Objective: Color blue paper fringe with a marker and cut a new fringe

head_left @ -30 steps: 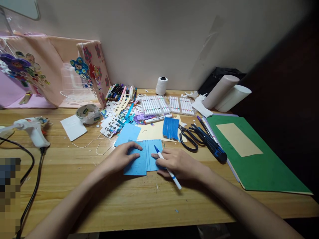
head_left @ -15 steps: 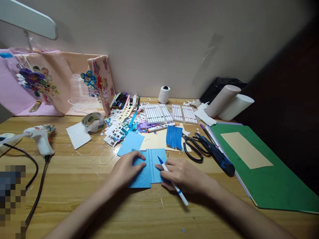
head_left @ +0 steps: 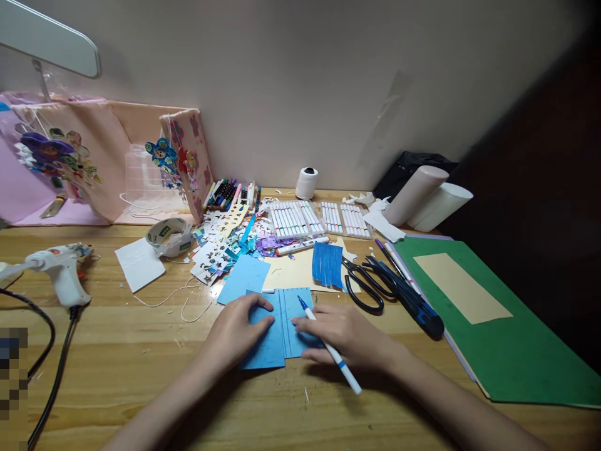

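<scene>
**Pen tip resting on pinned blue paper: where a slip could come from**

The left hand [head_left: 237, 335] lies flat, fingers spread, pressing down the folded sheet of light blue paper [head_left: 282, 329] on the wooden desk [head_left: 141, 351]. The right hand [head_left: 345, 335] is curled round a white pen with a blue tip [head_left: 328, 344], its nib touching the paper near the ruled vertical lines, while its fingertips also rest on the sheet.

Judging from this, the main risk is a smear or a crooked stroke: the paper is doubled over, so it may shift under the nib if the left hand eases its pressure. The right palm sits close to the marks and could drag through wet ink. The black-handled scissors [head_left: 364, 282] and the dark blue utility knife [head_left: 416, 304] lie just beside the right forearm, where a wide sweep of the arm might knock them.

Compared with half a second earlier, both hands and the paper hold almost the same pose; the view has tilted slightly, so the white glue gun [head_left: 59, 272] sits further left
</scene>
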Action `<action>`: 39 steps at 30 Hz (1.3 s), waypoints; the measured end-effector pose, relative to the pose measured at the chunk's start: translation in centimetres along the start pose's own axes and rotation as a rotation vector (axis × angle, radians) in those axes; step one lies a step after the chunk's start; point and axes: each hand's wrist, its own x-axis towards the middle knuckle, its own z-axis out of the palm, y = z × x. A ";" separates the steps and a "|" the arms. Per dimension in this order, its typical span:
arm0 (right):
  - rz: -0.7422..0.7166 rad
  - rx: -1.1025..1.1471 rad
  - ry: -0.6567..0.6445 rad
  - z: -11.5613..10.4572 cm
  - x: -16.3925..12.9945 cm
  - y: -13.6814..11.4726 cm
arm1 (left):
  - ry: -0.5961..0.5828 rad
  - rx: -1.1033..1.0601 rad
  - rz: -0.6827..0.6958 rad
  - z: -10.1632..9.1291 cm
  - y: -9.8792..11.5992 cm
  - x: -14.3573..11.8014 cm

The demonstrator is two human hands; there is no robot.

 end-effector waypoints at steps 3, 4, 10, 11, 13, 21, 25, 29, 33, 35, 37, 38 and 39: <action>0.157 0.269 0.124 0.7 0.3 -0.3 | 0.003 0.010 0.010 0.1 0.1 -0.1; 0.202 0.366 0.156 0.9 0.5 -0.5 | 0.003 0.014 0.012 0.1 0.1 -0.1; 0.416 0.584 0.310 1.9 1.3 -0.7 | 0.043 0.007 0.021 0.1 0.0 0.0; 0.421 0.594 0.322 2.0 1.4 -0.6 | 0.050 0.005 0.024 0.1 0.0 0.0; 0.404 0.629 0.316 1.9 1.4 -0.3 | 0.058 0.004 0.035 0.2 -0.1 0.0; 0.373 0.678 0.296 1.6 1.6 0.1 | 0.088 0.013 0.018 0.4 -0.3 0.3; 0.372 0.660 0.306 1.7 1.6 0.1 | 0.099 0.021 0.005 0.5 -0.5 0.4; 0.357 0.656 0.308 1.7 1.7 0.1 | 0.101 0.017 0.025 0.5 -0.6 0.5; 0.354 0.649 0.307 1.8 1.7 0.1 | 0.103 0.016 0.026 0.5 -0.6 0.7; 0.350 0.646 0.308 1.7 1.7 0.2 | 0.101 0.021 0.018 0.5 -0.6 0.7; 0.344 0.642 0.308 1.7 1.7 0.2 | 0.099 0.025 0.012 0.4 -0.6 0.7; 0.342 0.640 0.306 1.7 1.6 0.2 | 0.098 0.027 0.010 0.4 -0.5 0.7; 0.340 0.638 0.305 1.7 1.6 0.3 | 0.098 0.029 0.008 0.4 -0.5 0.7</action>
